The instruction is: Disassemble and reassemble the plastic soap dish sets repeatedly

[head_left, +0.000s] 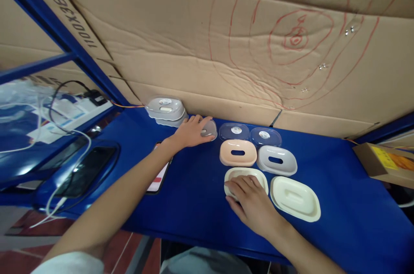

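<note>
My left hand rests on a grey oval piece with a clear lid at the back of the blue table, its fingers spread over it. Over the left cream tray lies my right hand, fingers bent and close together on its near left part; what they hold, if anything, is hidden. Another cream tray sits to the right. Behind the trays are a peach oval piece and a pale grey one, each with a slot. Two clear lids lie behind those.
Stacked grey cases stand at the back left. A phone lies beneath my left forearm. Cables and a dark-screened device are at the left, a cardboard box at the right. Cardboard walls the table's back.
</note>
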{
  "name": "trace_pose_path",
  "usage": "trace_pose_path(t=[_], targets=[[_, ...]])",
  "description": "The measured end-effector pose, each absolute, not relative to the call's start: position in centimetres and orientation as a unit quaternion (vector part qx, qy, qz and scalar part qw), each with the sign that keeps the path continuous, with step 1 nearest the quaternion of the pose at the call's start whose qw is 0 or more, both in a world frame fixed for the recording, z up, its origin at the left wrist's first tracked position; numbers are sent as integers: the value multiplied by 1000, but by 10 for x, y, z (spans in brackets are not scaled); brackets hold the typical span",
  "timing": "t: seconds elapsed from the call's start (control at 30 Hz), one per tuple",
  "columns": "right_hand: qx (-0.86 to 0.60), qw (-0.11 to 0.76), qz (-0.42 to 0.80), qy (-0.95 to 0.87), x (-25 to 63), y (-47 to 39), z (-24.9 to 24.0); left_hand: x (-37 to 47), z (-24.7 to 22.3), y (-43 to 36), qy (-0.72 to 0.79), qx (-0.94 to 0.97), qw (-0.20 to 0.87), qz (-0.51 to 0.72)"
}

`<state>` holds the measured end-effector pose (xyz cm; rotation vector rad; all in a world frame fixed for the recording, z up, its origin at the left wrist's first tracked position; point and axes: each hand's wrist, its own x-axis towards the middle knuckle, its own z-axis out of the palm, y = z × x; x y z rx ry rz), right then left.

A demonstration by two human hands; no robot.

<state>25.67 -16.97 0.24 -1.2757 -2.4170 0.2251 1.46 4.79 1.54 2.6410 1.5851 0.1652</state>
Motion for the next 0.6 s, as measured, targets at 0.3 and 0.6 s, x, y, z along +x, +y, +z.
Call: trace_pose_path(t=[0.3, 0.6], targets=[[-442, 188, 114, -869, 256, -171, 6, 22, 30, 34, 479, 873, 23, 91], [-440, 265, 71, -855, 277, -161, 12, 39, 40, -58, 295, 938, 104, 149]])
